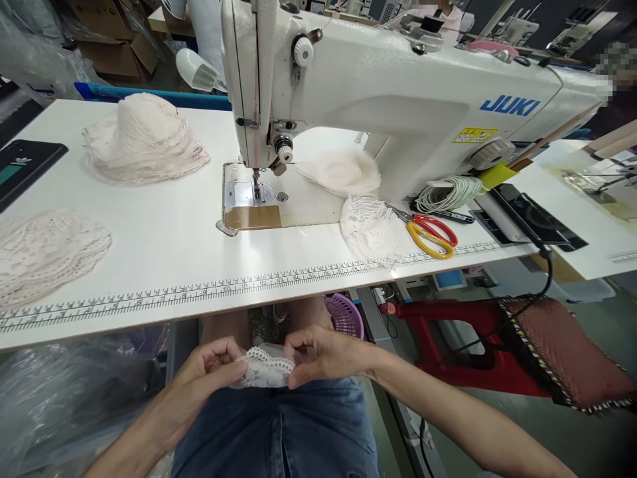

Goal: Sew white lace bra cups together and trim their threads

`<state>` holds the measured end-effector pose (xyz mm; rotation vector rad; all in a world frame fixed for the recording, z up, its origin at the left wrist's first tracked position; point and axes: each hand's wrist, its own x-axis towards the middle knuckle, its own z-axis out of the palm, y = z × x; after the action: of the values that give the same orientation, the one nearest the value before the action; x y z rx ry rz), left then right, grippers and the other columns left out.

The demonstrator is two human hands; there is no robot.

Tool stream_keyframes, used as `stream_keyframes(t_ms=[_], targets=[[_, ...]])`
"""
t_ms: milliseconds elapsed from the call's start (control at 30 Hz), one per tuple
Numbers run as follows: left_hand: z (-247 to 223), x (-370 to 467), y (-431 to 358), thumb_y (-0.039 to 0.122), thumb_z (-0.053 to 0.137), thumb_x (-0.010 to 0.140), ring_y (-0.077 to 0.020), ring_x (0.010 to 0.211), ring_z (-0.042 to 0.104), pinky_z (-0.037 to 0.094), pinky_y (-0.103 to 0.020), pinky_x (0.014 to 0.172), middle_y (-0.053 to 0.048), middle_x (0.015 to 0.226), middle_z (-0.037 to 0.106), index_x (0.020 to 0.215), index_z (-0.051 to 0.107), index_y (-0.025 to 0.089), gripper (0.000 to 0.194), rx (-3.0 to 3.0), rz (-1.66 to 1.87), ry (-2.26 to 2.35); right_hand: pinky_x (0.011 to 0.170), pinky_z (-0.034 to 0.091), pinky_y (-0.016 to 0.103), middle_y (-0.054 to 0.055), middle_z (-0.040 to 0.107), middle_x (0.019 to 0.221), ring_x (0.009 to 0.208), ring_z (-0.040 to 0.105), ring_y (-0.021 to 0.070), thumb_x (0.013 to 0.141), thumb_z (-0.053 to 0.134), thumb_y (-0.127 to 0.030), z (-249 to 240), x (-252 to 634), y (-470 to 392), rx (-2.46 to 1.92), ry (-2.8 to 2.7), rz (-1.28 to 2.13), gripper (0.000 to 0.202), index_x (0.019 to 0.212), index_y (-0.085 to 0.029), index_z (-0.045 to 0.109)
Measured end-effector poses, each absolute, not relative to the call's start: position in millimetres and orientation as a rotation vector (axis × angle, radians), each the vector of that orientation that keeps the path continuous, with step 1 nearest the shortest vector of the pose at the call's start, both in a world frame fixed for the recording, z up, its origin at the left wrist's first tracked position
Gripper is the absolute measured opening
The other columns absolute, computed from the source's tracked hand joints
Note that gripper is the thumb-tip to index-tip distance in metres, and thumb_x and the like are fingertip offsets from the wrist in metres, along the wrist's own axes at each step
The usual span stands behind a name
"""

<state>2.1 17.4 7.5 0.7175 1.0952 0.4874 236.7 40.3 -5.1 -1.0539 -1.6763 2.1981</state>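
Note:
Over my lap, below the table's front edge, a small white lace piece (267, 369) with a scalloped edge is stretched between both hands. My left hand (213, 368) pinches its left end between thumb and fingers. On the other end, my right hand (318, 355) is closed with thumb and fingers pressed together. Some sheer fabric shows behind the lace near the right fingers. Above my hands stands a white sewing machine (388, 79), its presser foot (257, 186) over the metal needle plate with no fabric under it.
Stacked white cup-shaped fabric pieces (144, 143) and a flatter lace pile (50, 255) lie on the left. Right of the needle are pale pads (348, 174), a lace piece (371, 229), red-and-yellow scissors (432, 236) and coiled cord (448, 194). A red stool (478, 338) stands at right.

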Motion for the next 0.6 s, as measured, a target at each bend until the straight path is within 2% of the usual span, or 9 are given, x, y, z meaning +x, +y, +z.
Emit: stream_keyframes(t_ms=[333,500,600], targets=[[12.9,2.5,17.8,0.035,0.075,0.07,-0.0102,0.061,0.043,0.033,-0.019,0.058,0.003,0.062,0.054,0.06,0.052,0.016,0.031,0.671,0.48,1.007,0.055,0.032,0.019,-0.007,0.048,0.064,0.061,0.042,0.0071,0.06,0.079,-0.04,2.0,235.8,38.7,-0.874,-1.601,2.273,0.037,0.076,-0.014,0.058],[12.8,0.9,17.6,0.034,0.073,0.071,-0.0105,0.063,0.044,0.034,-0.019,0.058,0.003,0.065,0.055,0.061,0.052,0.016,0.03,0.688,0.466,0.975,0.054,0.03,0.019,-0.005,0.048,0.065,0.06,0.04,0.0063,0.073,0.07,-0.04,2.5,233.2,38.5,-0.821,-1.615,2.297,0.029,0.079,-0.012,0.062],[11.6,0.1,16.6,0.034,0.071,0.073,-0.0111,0.064,0.046,0.034,-0.02,0.059,0.002,0.068,0.058,0.062,0.053,0.016,0.028,0.718,0.476,0.962,0.053,0.03,0.019,-0.005,0.048,0.066,0.059,0.04,0.006,0.073,0.07,-0.042,-2.0,233.4,36.9,-0.832,-1.619,2.279,0.031,0.079,-0.012,0.064]])
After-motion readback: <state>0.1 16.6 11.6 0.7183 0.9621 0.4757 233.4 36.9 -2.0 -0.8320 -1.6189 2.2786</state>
